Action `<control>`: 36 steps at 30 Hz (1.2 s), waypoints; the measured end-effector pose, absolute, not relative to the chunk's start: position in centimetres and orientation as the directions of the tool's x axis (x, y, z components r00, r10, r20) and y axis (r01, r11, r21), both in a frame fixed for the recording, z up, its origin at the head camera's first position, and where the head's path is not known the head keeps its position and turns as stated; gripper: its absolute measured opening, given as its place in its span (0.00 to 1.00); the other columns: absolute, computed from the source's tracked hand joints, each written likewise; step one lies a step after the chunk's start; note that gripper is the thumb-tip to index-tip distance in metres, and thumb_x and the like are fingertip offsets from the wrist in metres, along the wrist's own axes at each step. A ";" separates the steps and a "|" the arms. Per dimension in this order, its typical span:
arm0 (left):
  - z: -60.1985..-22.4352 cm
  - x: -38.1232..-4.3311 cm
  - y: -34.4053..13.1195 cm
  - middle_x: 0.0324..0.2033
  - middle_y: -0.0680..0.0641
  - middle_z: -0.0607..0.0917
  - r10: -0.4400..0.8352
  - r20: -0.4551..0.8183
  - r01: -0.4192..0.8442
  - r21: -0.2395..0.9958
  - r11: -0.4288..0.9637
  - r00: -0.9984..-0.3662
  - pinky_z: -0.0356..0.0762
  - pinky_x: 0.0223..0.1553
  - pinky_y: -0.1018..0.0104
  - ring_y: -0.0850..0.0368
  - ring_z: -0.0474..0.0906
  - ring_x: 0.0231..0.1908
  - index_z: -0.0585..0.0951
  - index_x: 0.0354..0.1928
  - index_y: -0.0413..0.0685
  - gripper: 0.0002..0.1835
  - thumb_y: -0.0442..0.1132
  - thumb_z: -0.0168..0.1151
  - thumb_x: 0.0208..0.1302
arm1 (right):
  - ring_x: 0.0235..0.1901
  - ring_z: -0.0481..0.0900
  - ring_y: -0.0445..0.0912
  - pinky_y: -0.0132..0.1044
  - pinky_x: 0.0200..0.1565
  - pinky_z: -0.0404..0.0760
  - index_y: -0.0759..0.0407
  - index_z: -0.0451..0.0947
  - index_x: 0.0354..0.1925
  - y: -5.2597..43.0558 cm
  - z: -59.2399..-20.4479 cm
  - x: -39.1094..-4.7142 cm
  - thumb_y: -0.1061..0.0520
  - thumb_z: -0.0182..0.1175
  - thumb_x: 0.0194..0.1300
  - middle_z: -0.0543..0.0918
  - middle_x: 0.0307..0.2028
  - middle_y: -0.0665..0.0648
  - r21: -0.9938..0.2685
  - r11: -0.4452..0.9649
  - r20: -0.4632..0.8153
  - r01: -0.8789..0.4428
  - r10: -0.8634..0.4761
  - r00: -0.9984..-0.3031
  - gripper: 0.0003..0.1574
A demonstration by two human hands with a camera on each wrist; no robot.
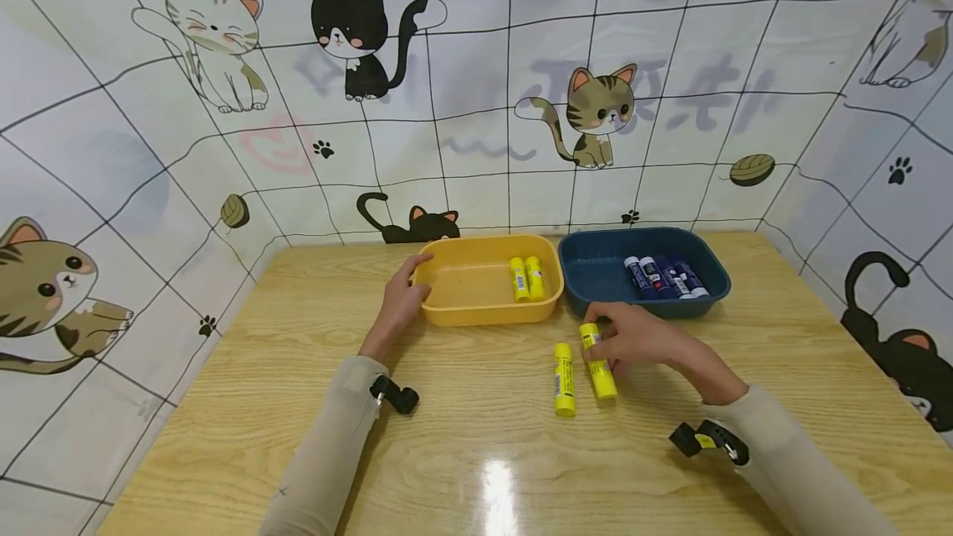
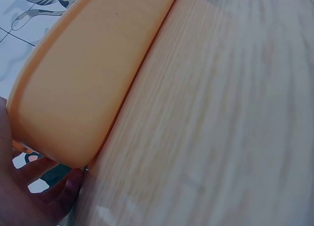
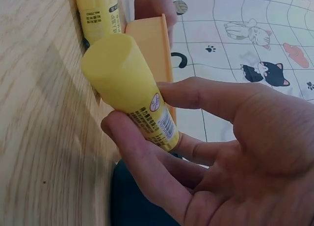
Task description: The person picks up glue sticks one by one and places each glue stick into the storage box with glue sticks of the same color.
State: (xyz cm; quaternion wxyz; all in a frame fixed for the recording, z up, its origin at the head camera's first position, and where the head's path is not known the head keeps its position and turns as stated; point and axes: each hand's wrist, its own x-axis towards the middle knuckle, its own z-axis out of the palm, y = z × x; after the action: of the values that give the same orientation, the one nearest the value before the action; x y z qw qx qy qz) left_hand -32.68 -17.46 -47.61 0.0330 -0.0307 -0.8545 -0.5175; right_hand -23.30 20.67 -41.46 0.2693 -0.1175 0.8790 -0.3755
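My left hand [image 1: 402, 298] holds the left end of a yellow plastic bin [image 1: 487, 317], thumb and fingers at its end wall [image 2: 78, 93]. Two yellow glue sticks [image 1: 519, 279] lie side by side in the right part of this bin. In front of the blue bin, my right hand [image 1: 633, 333] pinches another yellow glue stick [image 3: 117, 71] between thumb and fingers, tilted in the right wrist view. Just left of it, a further yellow glue stick [image 1: 564, 380] lies on the wooden table [image 1: 447, 428].
The dark blue bin [image 1: 601, 300] stands right beside the yellow one, with several dark blue glue sticks [image 1: 640, 278] in its right half. Behind both bins and along the sides hangs a white cloth [image 1: 476, 139] printed with cats and grid lines.
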 end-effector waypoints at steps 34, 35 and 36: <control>-47.5 -32.7 -17.3 0.75 0.43 0.68 0.019 0.093 0.091 0.876 0.473 -0.995 0.72 0.38 0.64 0.43 0.70 0.64 0.72 0.73 0.58 0.36 0.31 0.50 0.61 | 0.30 0.85 0.50 0.46 0.37 0.89 0.61 0.67 0.59 21.1 -40.2 -23.4 0.55 0.68 0.67 0.84 0.35 0.62 -0.821 0.568 -0.204 -0.058 -0.387 -0.899 0.29; -47.5 -32.7 -17.3 0.75 0.44 0.68 0.018 0.096 0.093 0.875 0.475 -0.995 0.72 0.39 0.64 0.43 0.68 0.66 0.72 0.73 0.57 0.36 0.31 0.50 0.61 | 0.30 0.85 0.50 0.46 0.36 0.89 0.62 0.67 0.59 21.1 -40.2 -23.4 0.55 0.68 0.67 0.84 0.35 0.62 -0.823 0.565 -0.199 -0.061 -0.387 -0.900 0.29; -47.5 -32.7 -17.3 0.75 0.44 0.69 0.016 0.098 0.093 0.874 0.477 -0.995 0.72 0.41 0.63 0.44 0.67 0.67 0.72 0.73 0.58 0.35 0.31 0.51 0.61 | 0.30 0.85 0.50 0.46 0.36 0.89 0.62 0.67 0.59 21.1 -40.2 -23.4 0.54 0.68 0.67 0.83 0.35 0.62 -0.823 0.565 -0.194 -0.064 -0.385 -0.902 0.29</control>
State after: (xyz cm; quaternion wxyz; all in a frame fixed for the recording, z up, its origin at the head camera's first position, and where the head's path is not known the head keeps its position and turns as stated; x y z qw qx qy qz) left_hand -32.71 -17.27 -47.48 0.0380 -0.0317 -0.8585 -0.5104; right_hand -23.43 21.12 -40.19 0.1791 -0.1294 0.8663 -0.4480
